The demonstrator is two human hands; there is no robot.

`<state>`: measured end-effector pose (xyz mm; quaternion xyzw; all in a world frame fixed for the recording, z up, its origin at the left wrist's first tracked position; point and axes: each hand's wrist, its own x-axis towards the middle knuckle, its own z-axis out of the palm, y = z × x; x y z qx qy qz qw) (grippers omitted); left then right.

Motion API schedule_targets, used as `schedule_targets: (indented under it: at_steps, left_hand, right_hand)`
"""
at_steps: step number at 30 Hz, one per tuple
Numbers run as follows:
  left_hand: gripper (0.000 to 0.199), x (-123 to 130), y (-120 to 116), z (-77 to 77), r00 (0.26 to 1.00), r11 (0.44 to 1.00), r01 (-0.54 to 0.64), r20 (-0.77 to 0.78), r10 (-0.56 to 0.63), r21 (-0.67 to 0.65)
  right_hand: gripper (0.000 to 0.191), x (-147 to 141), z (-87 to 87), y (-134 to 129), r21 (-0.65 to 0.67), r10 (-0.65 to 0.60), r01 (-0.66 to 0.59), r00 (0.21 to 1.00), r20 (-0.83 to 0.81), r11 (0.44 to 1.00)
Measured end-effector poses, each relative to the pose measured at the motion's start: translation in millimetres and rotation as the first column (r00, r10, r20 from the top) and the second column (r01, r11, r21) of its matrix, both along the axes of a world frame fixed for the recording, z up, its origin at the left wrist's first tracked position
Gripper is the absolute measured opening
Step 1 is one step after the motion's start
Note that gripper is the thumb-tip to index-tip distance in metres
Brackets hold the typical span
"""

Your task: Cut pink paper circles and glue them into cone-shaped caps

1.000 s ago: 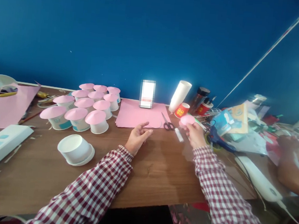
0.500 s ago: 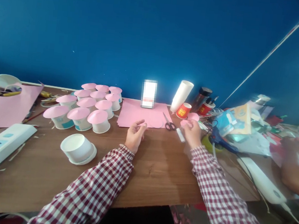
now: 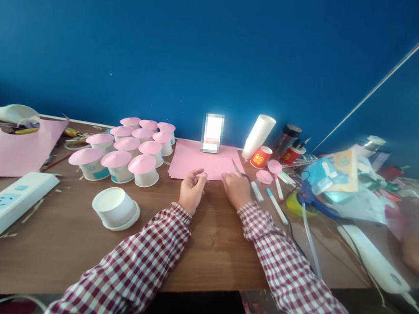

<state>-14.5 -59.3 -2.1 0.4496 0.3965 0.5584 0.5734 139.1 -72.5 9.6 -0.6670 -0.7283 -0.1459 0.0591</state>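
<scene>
My left hand (image 3: 192, 192) is closed in front of the pink paper sheets (image 3: 191, 153), thumb and fingertips drawn together; whatever is between them cannot be made out. Opposite it, my right hand (image 3: 237, 191) has curled fingers at the front right corner of the sheets, and any held item is hidden. It partly covers the scissors (image 3: 236, 166). To its right lie two pink paper discs (image 3: 264, 177), a white glue tube (image 3: 257, 191) and a marker (image 3: 277, 206). An upturned white paper cup (image 3: 115, 208) stands left of my left forearm.
Rows of upturned paper cups with pink cone tops (image 3: 142, 164) stand at left, near a power strip (image 3: 4, 206). Behind are a blurred-out upright device (image 3: 212, 133), stacked white cups (image 3: 259, 136) and a red cup (image 3: 261, 157). A glue gun (image 3: 312, 200) and another person's arm (image 3: 418, 246) are at right.
My right hand has moved left, away from the pink discs, to the sheets' corner by the scissors. My left hand stays about where it was. The view has shifted slightly.
</scene>
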Motion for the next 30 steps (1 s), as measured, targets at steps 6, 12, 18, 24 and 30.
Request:
schedule_targets:
  at_steps: [6, 12, 18, 24, 30]
  left_hand:
    - [0.048, 0, 0, 0.3, 1.0, 1.0, 0.005, 0.007, -0.005, -0.006]
    - [0.047, 0, 1, -1.3, 1.0, 1.0, 0.018, -0.019, -0.017, 0.006]
    - [0.046, 0, 0, -1.5, 0.998, 0.999, 0.031, -0.052, -0.03, 0.017]
    - [0.043, -1, 1, 1.0, 0.996, 0.999, 0.051, -0.071, -0.052, -0.011]
    - [0.041, -3, 3, 4.5, 0.976, 0.98, 0.176, 0.146, -0.161, -0.095]
  right_hand:
    - [0.022, 2, -7.3, -1, 0.073, -0.03, 0.031, 1.0, -0.006, 0.997]
    - [0.021, 12, -10.8, 0, 0.252, -0.06, 0.098, 0.986, -0.158, 0.963]
    - [0.018, 14, -9.7, -5, 0.253, 0.054, 0.031, 0.946, -0.321, 0.967]
    - [0.024, 12, -2.1, -4, 0.295, 0.172, 0.302, 0.375, -0.911, 0.906]
    - [0.035, 4, -3.6, -10, -0.013, 0.021, 0.11, -0.305, -0.952, 0.994]
